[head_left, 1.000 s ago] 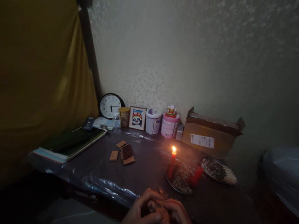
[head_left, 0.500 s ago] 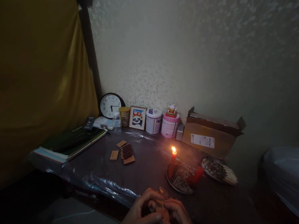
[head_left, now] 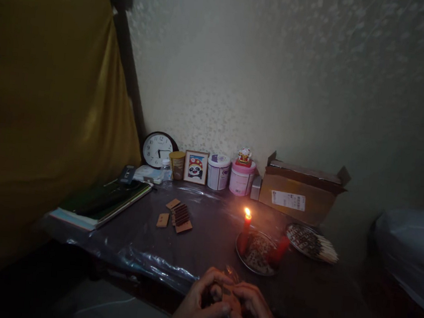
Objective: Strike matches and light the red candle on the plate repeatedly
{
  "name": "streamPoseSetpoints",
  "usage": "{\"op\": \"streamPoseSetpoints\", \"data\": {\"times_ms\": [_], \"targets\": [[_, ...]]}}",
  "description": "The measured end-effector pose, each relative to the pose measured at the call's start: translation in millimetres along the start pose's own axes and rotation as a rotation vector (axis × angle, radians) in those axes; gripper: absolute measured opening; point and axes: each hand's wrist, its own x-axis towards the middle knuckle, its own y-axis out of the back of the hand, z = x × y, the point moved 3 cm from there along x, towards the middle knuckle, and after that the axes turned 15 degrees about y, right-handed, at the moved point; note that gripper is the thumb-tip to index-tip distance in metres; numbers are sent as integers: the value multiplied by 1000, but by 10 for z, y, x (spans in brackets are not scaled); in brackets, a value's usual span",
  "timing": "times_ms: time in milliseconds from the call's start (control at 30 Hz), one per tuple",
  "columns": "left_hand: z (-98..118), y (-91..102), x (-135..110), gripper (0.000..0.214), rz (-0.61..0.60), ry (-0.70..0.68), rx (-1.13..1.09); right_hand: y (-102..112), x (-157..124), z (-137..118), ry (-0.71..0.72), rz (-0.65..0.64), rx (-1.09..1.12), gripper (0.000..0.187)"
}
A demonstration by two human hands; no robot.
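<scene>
Left hand (head_left: 201,303) and right hand (head_left: 257,308) curled inward

The left hand (head_left: 194,308) and right hand (head_left: 259,311) are bare, with slim, jointed fingers (head_left: 216,275) and rounded knuckles. Below the left fingers, the thumb (head_left: 214,313) is thicker and blunt at its tip. Behind the fingers, the hands broaden until the view cuts them off.

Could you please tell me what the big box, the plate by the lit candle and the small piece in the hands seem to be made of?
Big box: likely brown cardboard, dull, judging by its raised flaps.
Plate: probably metal, smooth, from the glint along its thin rim.
Small piece: tan and matt, perhaps card or thin wood; dim light leaves it open.
</scene>
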Motion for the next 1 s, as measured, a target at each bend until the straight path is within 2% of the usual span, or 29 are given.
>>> {"op": "streamPoseSetpoints", "data": {"times_ms": [133,367,1000], "targets": [[-5,-17,-2,34,-31,14,-35,0,12,-12,12,13,-22,27],[39,-3,-12,36,20,1,24,10,14,-34,18,21,-48,25],[26,-10,-19,33,23,-14,30,26,32,-71,-46,-3,-27,25]]}}
